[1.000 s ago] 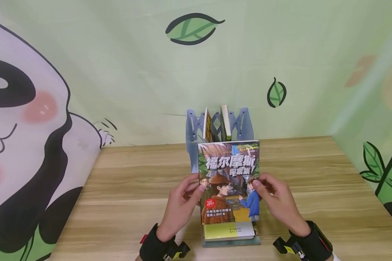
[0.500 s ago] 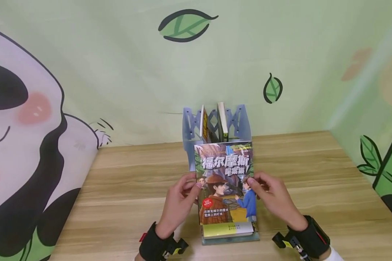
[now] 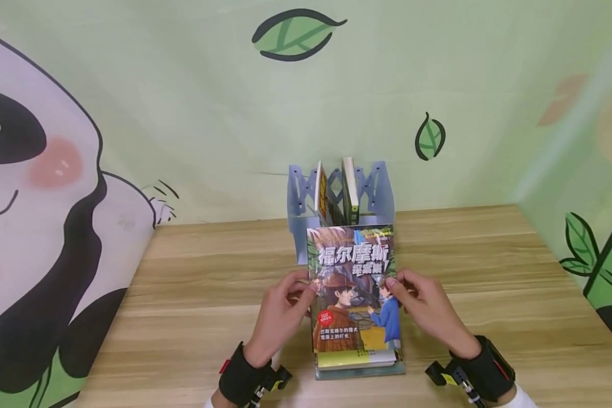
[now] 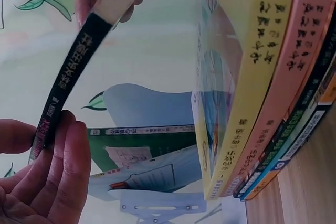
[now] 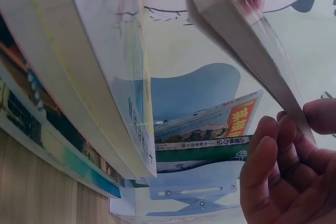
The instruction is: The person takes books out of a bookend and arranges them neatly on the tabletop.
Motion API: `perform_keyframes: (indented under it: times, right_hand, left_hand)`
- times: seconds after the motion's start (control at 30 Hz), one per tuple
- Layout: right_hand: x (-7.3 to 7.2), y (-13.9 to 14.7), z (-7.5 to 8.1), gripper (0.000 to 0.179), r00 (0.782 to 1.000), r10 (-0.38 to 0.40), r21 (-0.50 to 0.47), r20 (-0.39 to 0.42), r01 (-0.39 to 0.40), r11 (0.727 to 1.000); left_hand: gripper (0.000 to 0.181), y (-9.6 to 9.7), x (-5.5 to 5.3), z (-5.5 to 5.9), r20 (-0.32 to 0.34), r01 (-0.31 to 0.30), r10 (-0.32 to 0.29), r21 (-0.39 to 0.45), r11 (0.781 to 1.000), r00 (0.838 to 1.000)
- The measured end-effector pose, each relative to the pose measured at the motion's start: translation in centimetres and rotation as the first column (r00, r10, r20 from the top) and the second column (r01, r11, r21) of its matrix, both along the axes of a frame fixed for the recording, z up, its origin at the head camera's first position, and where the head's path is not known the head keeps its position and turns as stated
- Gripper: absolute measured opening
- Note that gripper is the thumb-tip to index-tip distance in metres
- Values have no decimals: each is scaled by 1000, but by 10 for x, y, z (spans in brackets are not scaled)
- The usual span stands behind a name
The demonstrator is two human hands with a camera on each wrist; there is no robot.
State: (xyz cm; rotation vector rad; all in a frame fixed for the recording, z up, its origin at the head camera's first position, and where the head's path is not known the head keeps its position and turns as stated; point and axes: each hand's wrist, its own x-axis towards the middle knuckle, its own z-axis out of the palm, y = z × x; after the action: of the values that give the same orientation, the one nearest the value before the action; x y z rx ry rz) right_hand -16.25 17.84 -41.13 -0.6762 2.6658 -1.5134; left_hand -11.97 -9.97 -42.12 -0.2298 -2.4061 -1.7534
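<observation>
In the head view both hands hold a paperback book (image 3: 354, 294) with a colourful illustrated cover facing up toward me. My left hand (image 3: 281, 311) pinches its left edge, thumb on the cover and fingers behind. The right hand (image 3: 432, 309) grips the opposite edge the same way. Its black spine (image 4: 65, 72) shows in the left wrist view, its page edges (image 5: 252, 45) in the right wrist view. Below it lies a stack of several books, with a yellow book (image 3: 357, 359) on top and a pink-spined book (image 4: 294, 66) under that. The held book hides most of the stack.
Behind the stack a blue expandable book rack (image 3: 298, 226) stands on the wooden table (image 3: 209, 306). Two books, a thin one (image 3: 321, 195) and a thicker one (image 3: 351, 190), stand inside it, leaning slightly. A green printed backdrop (image 3: 209, 113) rises behind the table.
The held book has come down a little toward the stack and covers more of the yellow book. Both hands keep their grip. The head view has shifted slightly.
</observation>
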Motion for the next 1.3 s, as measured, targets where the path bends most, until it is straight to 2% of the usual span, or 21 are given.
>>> perform_keyframes:
  times: [0.27,0.43,0.7,1.3]
  right_hand:
    - [-2,0,-1,20,1000,2,31,19,-3,1000]
    - [-4,1,-4,22,1000,7,60,8,-7,998]
    - [-7,0,-9,27,999,9,99,31,-12,995]
    - [-14,2,-21,33,998,57,196,-19,-53,979]
  left_hand:
    - [19,0,-3,-4,-4,-3,3,-31,1000,1000]
    - [19,0,-4,-7,18,2,-1,-34,999,1000]
    - [18,0,-7,-10,42,11,-7,-84,996,999]
    - [16,-1,-11,-19,102,44,-31,-130,990,994]
